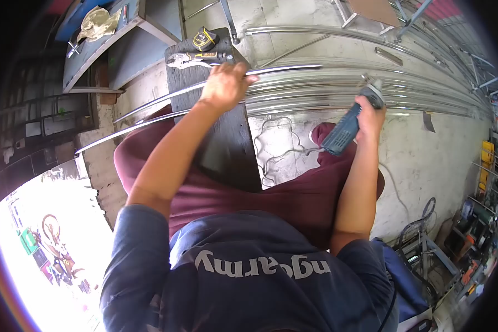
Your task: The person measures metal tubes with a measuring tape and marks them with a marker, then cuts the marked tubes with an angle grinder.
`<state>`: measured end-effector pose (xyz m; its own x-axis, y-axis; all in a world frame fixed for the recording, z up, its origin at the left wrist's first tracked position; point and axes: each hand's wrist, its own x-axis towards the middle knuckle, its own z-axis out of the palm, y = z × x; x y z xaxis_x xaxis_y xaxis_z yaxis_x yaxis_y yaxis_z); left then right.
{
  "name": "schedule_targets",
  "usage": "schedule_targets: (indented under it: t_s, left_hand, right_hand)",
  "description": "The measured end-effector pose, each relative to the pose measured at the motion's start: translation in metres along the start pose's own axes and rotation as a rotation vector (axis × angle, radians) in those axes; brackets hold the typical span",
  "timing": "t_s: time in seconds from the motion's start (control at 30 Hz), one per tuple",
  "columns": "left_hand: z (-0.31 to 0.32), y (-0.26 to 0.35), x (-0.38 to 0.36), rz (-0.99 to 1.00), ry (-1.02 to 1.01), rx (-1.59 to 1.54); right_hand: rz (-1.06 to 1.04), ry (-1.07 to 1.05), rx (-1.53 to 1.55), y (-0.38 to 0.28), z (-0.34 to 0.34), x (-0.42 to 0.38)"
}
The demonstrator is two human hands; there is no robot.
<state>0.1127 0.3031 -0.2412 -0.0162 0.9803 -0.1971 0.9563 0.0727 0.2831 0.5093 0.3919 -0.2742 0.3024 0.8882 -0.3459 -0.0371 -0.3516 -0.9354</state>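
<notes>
My left hand [225, 87] is closed over a thin metal tube [160, 100] that lies across a dark wooden bench [227, 146] between my legs. In my right hand [371, 120] is a blue angle grinder [344, 133], held to the right of the bench with its head pointing away from me. Its cord runs down toward the floor. Just beyond my left hand, locking pliers [196, 58] and a yellow and black tape measure [205, 39] rest on the far end of the bench. A second metal tube [128, 130] crosses the bench nearer to me.
Many long metal tubes [337, 83] lie on the floor ahead and to the right. A metal-framed table [144, 25] with a cloth [99, 23] stands at far left. Looped cord [276, 146] lies beside the bench. Tools and equipment [470, 232] crowd the right side.
</notes>
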Motion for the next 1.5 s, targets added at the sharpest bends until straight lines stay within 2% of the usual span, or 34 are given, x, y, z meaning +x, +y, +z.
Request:
schedule_targets:
  t_s: [0.1,0.17,0.23,0.27,0.37,0.4,0.5,0.63,0.8,0.93,1.1,1.37,1.4,1.5]
  left_hand:
    - [0.034,-0.033,-0.015,-0.048,0.108,-0.013]
    - [0.048,-0.027,-0.016,0.032,-0.005,0.015]
    - [0.055,-0.026,-0.014,0.046,-0.059,0.055]
    - [0.059,-0.027,-0.016,0.019,-0.067,0.080]
    - [0.063,-0.027,-0.024,0.006,-0.064,0.119]
    - [0.067,-0.030,-0.026,0.018,-0.042,0.096]
    - [0.067,-0.034,-0.027,0.001,-0.093,0.127]
    - [0.053,-0.024,-0.024,-0.031,-0.187,0.223]
    - [0.053,-0.027,-0.022,0.006,-0.227,0.259]
    - [0.056,-0.036,-0.015,0.071,-0.151,0.301]
    - [0.067,-0.053,0.005,0.150,0.017,0.306]
    - [0.074,-0.074,0.048,0.159,0.200,0.294]
    - [0.071,-0.073,0.054,0.125,0.192,0.383]
    - [0.067,-0.074,0.072,0.108,0.222,0.383]
  right_hand:
    - [0.003,-0.130,-0.056,-0.012,0.026,-0.027]
    - [0.053,-0.213,-0.136,-0.018,0.042,-0.048]
    - [-0.168,-0.331,-0.288,0.016,0.049,-0.034]
    - [-0.116,-0.347,-0.348,0.026,0.049,-0.036]
    - [-0.249,-0.467,-0.593,0.030,0.059,-0.055]
    - [-0.130,-0.531,-0.616,0.017,0.065,-0.068]
    - [-0.228,-0.611,-0.747,0.030,0.079,-0.082]
    - [-0.227,-0.716,-0.896,0.041,0.093,-0.088]
    - [-0.223,-0.714,-0.951,0.033,0.108,-0.102]
    - [-0.150,-0.713,-0.996,0.027,0.116,-0.107]
    - [-0.185,-0.660,-0.941,0.035,0.122,-0.111]
    - [-0.119,-0.617,-0.893,0.028,0.140,-0.117]
    - [-0.093,-0.612,-0.884,0.027,0.142,-0.119]
    - [-0.094,-0.600,-0.858,0.032,0.136,-0.118]
